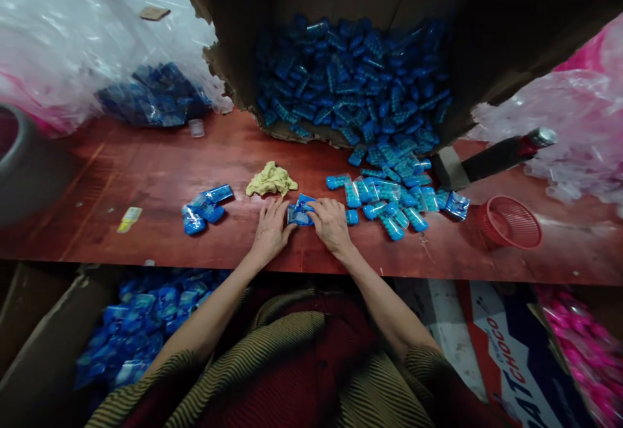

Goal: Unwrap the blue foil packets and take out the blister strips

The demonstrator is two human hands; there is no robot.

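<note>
A small blue printed plastic packet (298,214) lies on the red table between my two hands. My left hand (271,228) holds its left edge, the thumb on the near side and the fingers lying along the table. My right hand (331,225) pinches its right part between thumb and curled fingers. What is inside the packet is hard to make out. Just right of my right hand, a blue-capped container (351,217) is partly hidden. Beyond my left hand sits a crumpled yellow cloth (271,180).
A loose pile of clear containers with blue beads (389,191) spreads from a torn cardboard box (302,135). Several wrapped blue packets (207,207) lie left. A red basket (513,222) and dark-handled tool (501,159) are at right. Below the table edge is a blue-filled box (141,324).
</note>
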